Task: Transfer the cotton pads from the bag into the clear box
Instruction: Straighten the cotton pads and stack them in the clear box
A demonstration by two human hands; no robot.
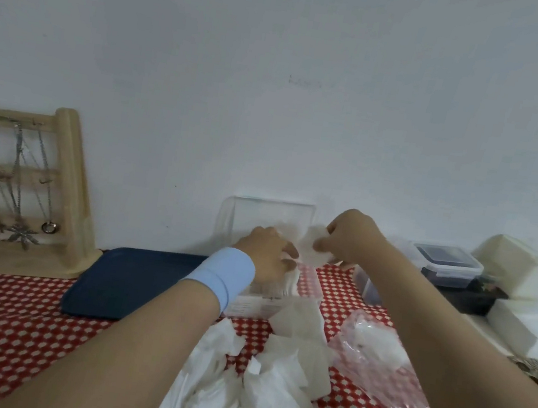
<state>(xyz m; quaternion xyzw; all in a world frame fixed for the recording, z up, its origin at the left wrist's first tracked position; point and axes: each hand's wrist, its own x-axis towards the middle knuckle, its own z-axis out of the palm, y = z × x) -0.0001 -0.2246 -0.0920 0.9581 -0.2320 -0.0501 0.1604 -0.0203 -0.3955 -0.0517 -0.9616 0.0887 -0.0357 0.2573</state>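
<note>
The clear box [248,301] stands near the wall with its lid [272,216] raised upright behind it. My left hand [269,255], a blue band on its wrist, rests down on the white pads inside the box. Just right of the lid, my right hand [347,239] pinches a white cotton pad [315,245] above the box's right edge. A heap of loose white cotton pads [256,385] lies on the cloth in front of the box. The clear plastic bag [375,350] lies to the right under my right forearm, with some pads inside.
A red patterned cloth [2,322] covers the table. A dark blue tray [132,281] lies left of the box, a wooden jewellery stand [20,189] with necklaces further left. At the right stand a lidded container [445,266] and white boxes [522,263].
</note>
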